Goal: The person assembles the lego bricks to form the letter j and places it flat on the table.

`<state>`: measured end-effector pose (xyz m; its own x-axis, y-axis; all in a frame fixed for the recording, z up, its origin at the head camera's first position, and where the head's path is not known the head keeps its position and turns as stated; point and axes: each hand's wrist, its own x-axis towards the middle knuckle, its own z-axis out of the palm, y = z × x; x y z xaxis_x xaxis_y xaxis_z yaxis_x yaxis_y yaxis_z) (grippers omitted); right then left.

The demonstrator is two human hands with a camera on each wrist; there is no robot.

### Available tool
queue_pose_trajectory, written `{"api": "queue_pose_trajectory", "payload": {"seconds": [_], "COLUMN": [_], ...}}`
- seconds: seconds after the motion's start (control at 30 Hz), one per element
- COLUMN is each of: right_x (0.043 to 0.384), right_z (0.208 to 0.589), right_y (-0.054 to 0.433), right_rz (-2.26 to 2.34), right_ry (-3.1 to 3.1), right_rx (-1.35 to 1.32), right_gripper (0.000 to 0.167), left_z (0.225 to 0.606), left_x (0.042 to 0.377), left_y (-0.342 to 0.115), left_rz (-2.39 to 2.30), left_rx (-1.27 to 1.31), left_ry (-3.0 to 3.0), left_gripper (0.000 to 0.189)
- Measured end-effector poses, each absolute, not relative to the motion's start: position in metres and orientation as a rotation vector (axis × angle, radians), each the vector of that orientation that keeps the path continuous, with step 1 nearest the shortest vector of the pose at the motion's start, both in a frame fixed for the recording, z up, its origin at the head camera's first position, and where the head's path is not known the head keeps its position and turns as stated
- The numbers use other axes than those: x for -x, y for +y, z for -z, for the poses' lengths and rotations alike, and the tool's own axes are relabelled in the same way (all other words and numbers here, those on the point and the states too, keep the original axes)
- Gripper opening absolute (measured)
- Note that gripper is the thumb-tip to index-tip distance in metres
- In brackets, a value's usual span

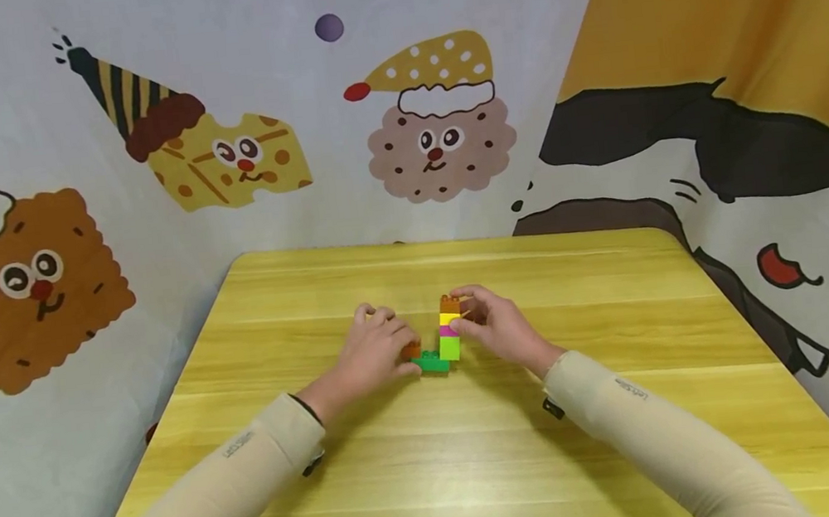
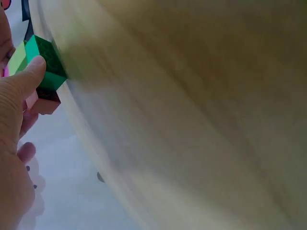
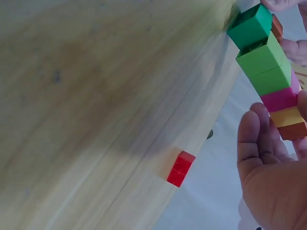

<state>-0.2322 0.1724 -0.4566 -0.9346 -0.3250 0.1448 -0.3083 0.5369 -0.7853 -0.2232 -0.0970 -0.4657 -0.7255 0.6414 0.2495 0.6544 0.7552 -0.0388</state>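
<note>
My left hand (image 1: 372, 347) pinched the dark green base brick (image 1: 432, 364) with its orange brick (image 1: 412, 348), thumb curled onto the green. My right hand (image 1: 492, 323) had fingers curled around the upper stack (image 1: 450, 328), which stood upright on the base near the middle of the table (image 1: 480, 469). I judged the stack could snap at a joint or tip if the hands pressed unevenly, since it was tall and narrow. The wrist view showed a red brick (image 3: 180, 168) that seemed to lie by the far edge; a careless sweep might knock it off. Bare tabletop lay on every side.
</note>
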Motion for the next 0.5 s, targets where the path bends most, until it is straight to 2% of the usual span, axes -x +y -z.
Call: {"api": "queue_pose_trajectory", "payload": {"seconds": [0.3, 0.5], "right_x": [0.231, 0.23], "right_z": [0.463, 0.47], "right_y": [0.181, 0.187], "right_rz": [1.268, 1.094], "right_ry": [2.576, 2.493], "right_rx": [0.41, 0.429], "right_gripper": [0.055, 0.057], "left_z": [0.462, 0.465], "left_x": [0.195, 0.182], "left_y": [-0.096, -0.092], "left_rz": [0.154, 0.271], "left_rx": [1.127, 1.215], "left_ry": [-2.784, -2.858], "left_gripper": [0.047, 0.037]}}
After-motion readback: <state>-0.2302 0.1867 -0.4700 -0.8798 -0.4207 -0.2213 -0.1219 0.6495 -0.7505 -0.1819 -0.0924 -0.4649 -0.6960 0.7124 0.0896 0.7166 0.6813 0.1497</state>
